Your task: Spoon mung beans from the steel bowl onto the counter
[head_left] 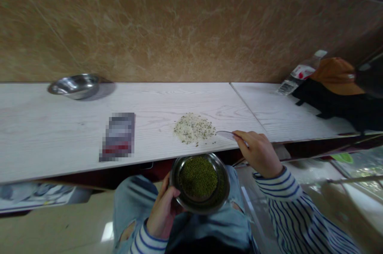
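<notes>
My left hand [166, 204] is closed on the rim of a steel bowl [225, 184], which it holds over my lap, just below the table edge. Green mung beans [198, 177] cover the bowl's bottom. On the white table lies a loose pile of white rice grains mixed with green beans [194, 128]. To the right of this pile, my right hand [257, 151] pinches a thin, pale, blade-like tool [226, 135]; its exact kind is unclear. The tool's tip reaches the pile's right edge. A few stray beans lie along the near side.
Another steel bowl [78, 86] stands at the back left, by the tiled wall. A blurred-out flat rectangular item [118, 137] lies left of the pile. At the right are a plastic bottle [303, 71], an orange-brown cap [336, 74] and a black bag or cloth [332, 104].
</notes>
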Tool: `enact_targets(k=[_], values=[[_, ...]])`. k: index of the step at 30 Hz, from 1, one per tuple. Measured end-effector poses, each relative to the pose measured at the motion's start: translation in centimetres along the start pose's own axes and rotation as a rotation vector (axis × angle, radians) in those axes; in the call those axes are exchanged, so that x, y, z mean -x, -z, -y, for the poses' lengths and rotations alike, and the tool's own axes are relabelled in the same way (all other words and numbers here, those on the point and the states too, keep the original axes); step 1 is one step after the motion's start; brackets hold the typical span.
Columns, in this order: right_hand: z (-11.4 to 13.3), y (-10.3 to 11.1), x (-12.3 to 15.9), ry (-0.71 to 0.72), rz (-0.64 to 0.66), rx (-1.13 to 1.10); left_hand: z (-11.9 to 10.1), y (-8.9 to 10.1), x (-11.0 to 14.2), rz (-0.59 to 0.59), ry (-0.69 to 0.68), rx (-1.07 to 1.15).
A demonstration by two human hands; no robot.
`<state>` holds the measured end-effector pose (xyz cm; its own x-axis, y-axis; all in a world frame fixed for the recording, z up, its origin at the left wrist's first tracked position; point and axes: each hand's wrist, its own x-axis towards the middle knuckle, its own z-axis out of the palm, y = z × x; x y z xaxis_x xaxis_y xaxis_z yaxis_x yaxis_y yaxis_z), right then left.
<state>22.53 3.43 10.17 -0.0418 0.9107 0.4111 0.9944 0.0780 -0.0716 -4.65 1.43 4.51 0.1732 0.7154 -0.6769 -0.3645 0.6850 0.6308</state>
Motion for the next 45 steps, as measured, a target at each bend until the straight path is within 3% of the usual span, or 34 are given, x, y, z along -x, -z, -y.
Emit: enact_targets(k=[11,24,45], values=[[0.5,0.4,0.5,0.026,0.052,-0.007,0.3,0.2,-0.3,0.019,0.018,0.005],[0.8,0.9,1.8,0.007,0.016,-0.056,0.3,0.1,-0.2,0.004,0.015,-0.013],[1.0,0.2,0.9,0.008,0.040,-0.093,0.1,0.0,-0.1,0.022,0.023,-0.019]])
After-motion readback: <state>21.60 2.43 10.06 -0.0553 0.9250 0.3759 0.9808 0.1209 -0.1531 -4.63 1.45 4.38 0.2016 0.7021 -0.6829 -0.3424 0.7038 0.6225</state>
